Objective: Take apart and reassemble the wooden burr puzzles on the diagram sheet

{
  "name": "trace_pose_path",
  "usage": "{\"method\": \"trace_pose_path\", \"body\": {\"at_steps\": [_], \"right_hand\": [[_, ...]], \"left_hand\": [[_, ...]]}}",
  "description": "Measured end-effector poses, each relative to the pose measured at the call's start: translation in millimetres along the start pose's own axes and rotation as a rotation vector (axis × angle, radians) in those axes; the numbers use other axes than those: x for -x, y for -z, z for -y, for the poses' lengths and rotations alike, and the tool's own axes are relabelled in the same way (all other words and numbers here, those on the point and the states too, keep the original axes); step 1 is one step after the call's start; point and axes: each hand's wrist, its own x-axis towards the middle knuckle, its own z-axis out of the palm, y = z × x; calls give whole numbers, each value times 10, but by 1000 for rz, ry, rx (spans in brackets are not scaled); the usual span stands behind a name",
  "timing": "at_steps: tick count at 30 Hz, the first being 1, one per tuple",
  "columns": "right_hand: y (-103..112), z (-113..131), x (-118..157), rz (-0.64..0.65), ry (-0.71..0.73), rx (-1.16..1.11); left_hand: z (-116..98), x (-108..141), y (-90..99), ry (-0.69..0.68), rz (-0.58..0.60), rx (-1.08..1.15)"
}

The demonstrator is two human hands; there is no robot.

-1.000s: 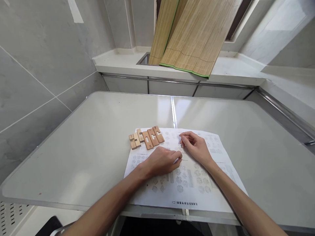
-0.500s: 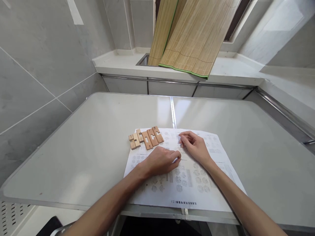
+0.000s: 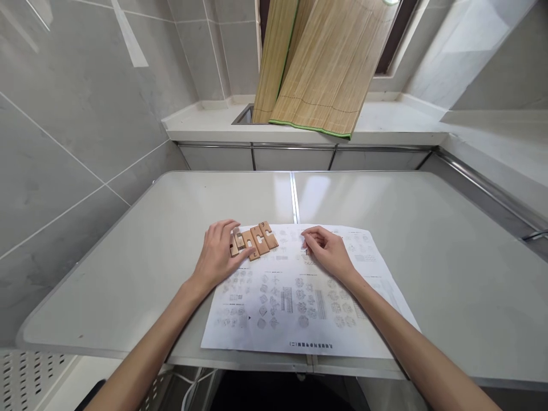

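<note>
Several flat wooden puzzle pieces [image 3: 259,240] with cut-out notches and printed numbers lie side by side on the upper left of a printed paper sheet [image 3: 274,334]. Over the left end of that row is my left hand [image 3: 217,251], its fingers apart and curving around the far side. Its thumb reaches across the near side, by the piece marked 2, and the hand partly hides the leftmost pieces. My right hand [image 3: 327,251] rests on the sheet with curled fingers and thumb drawn together. Whatever its fingers pinch, if anything, is hidden.
The sheet lies on a white folding table [image 3: 128,274] with a metal seam [image 3: 294,197] down its middle. Behind stands a white counter [image 3: 205,123] with a sink [image 3: 244,115] and a hanging bamboo mat [image 3: 321,74]. Tiled walls flank the table.
My left hand has moved left and away from me, from the middle of the sheet to the wooden pieces, and its fingers have spread. My right hand stays curled on the sheet.
</note>
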Motion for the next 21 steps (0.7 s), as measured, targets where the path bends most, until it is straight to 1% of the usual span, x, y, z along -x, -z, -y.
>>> {"method": "trace_pose_path", "body": {"at_steps": [2,4,6,8,12,16,19,21], "right_hand": [[2,-3,-5,0,8,-1],[4,-5,-9,-1,11,-8],[7,-8,-14,2,16,-10],[9,-13,-18,4,25,-6],[14,-19,-24,8,29,-13],[19,-3,-21,20,18,-14],[23,20,-14,21,23,0],[25,34,-12,17,28,3]], "left_hand": [[114,53,8,67,101,46],[175,82,13,148,190,112],[203,88,16,214,227,160],[222,76,20,239,225,181],[256,41,37,225,216,179],[294,41,60,250,212,195],[348,52,77,279,178,212],[360,52,96,310,130,205]]}}
